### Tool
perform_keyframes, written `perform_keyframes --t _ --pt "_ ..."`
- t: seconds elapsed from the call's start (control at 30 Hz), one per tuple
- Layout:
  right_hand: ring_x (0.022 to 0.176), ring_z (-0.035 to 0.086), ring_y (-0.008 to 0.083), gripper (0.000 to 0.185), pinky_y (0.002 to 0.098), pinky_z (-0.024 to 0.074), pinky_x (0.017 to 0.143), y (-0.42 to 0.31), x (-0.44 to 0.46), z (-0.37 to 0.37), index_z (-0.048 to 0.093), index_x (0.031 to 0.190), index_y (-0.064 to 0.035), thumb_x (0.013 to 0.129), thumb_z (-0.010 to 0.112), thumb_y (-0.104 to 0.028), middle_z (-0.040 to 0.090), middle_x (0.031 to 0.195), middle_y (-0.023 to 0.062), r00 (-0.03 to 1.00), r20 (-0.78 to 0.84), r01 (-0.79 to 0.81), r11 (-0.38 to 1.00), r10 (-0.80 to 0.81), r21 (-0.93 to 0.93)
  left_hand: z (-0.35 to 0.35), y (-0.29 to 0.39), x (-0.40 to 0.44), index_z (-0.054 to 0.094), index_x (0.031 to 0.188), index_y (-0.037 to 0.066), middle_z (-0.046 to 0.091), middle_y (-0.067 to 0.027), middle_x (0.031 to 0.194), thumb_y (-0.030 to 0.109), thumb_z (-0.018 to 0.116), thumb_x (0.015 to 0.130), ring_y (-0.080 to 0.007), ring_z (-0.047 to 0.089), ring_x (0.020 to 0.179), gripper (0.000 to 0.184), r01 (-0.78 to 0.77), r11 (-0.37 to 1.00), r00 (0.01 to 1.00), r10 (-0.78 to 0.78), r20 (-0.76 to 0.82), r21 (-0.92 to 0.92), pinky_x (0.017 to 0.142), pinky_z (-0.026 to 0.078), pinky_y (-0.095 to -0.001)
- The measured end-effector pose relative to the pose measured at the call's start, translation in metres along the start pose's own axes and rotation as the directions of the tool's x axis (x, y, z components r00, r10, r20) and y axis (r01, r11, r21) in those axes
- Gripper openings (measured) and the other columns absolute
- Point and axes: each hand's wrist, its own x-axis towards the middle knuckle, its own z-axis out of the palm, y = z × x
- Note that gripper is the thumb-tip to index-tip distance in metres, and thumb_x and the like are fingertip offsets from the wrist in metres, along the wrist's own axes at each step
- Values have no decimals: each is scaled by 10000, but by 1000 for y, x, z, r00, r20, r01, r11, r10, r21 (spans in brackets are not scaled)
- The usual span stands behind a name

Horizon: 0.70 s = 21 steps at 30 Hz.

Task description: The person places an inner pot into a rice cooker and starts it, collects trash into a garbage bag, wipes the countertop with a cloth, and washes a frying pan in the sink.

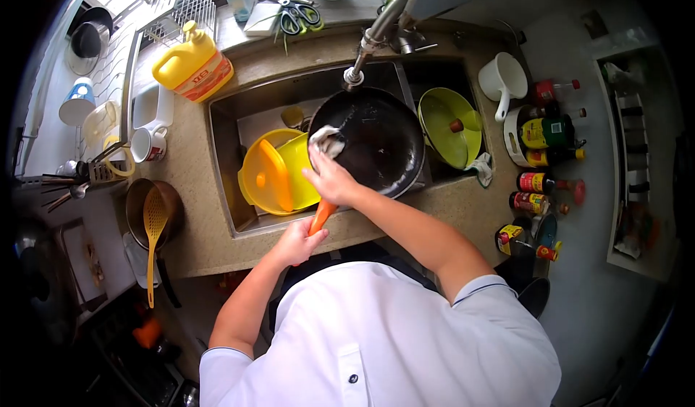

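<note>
My left hand [299, 242] is wrapped round the orange handle of a black frying pan [384, 143]. The pan rests over the sink [242, 110], its dark inner face wet and shiny, under the faucet [353, 78]. With my right hand [334, 180] I press a whitish cloth [329, 141] against the pan's left inner side; the fingers partly cover it. Left of the pan, in the same basin, lie a yellow basin [252, 193] and an orange piece [269, 179]. No running water can be made out.
A green pot or lid [449, 125] sits in the right basin, near a rag [481, 168]. Around the sink stand a yellow jug [192, 63], a mug [148, 144], a white dipper [502, 78], several sauce bottles [536, 183] and a pot [170, 197] with a yellow slotted turner [154, 222].
</note>
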Motion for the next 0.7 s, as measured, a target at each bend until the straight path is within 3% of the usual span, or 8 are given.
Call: perform_keyframes --t 0.07,0.13,0.2,0.33,0.37,0.53,0.6,0.7 --pt "1416 390 397 631 416 322 1169 -12 -31 -33 405 1478 20 1016 496 -399 412 1511 269 981 193 -13 996 29 -83 -3 2 -1 552 990 60 469 52 592 231 628 996 -64 443 443 186 -63 998 997 64 -48 11 414 380 -242" --pt "1275 526 410 543 473 429 1068 -28 -53 -79 521 1394 -59 1011 481 -442 525 1426 221 939 338 33 968 55 -249 -8 16 -7 544 964 66 472 48 592 224 632 996 -64 439 441 184 98 983 995 -102 -14 -152 410 373 -246" --pt "1213 572 389 509 475 473 1013 -23 -64 -109 569 1348 -112 1013 454 -477 555 1395 187 876 422 2 873 233 -488 -9 16 -9 529 871 71 495 26 609 250 648 981 -77 467 453 242 89 975 996 -91 -3 -205 413 384 -260" --pt "1316 487 402 623 466 406 1095 26 -47 -147 514 1375 3 1012 443 -498 459 1480 217 874 363 -16 766 322 -643 -8 16 -8 503 898 80 469 36 593 231 625 998 -71 430 430 218 90 965 996 -81 47 -247 402 365 -249" --pt "1364 420 423 661 471 358 1132 38 -37 -145 462 1403 35 1007 452 -494 407 1505 248 936 223 -57 742 272 -668 -8 18 -8 498 925 80 456 40 584 214 614 1008 -68 410 418 196 90 964 995 -78 57 -249 400 358 -243" --pt "1476 196 481 751 496 198 1215 78 37 -95 366 1457 77 973 506 -480 256 1566 327 994 -110 -57 769 -18 -637 -4 29 -4 498 903 88 456 43 593 228 615 1001 -68 426 434 207 132 952 991 -120 59 -276 399 351 -243" --pt "1474 197 493 725 504 195 1216 64 45 -65 399 1435 84 976 509 -467 240 1571 334 996 -65 14 808 -65 -589 -5 27 -2 501 913 89 452 46 595 223 610 1003 -64 419 433 195 127 943 992 -121 40 -307 397 347 -241" --pt "1362 369 508 585 529 323 1132 31 17 -55 526 1330 49 1012 463 -438 409 1458 328 975 163 202 909 -151 -365 -8 25 -3 507 934 93 458 47 605 218 601 1009 -61 411 432 174 117 962 993 -116 18 -246 396 344 -242"
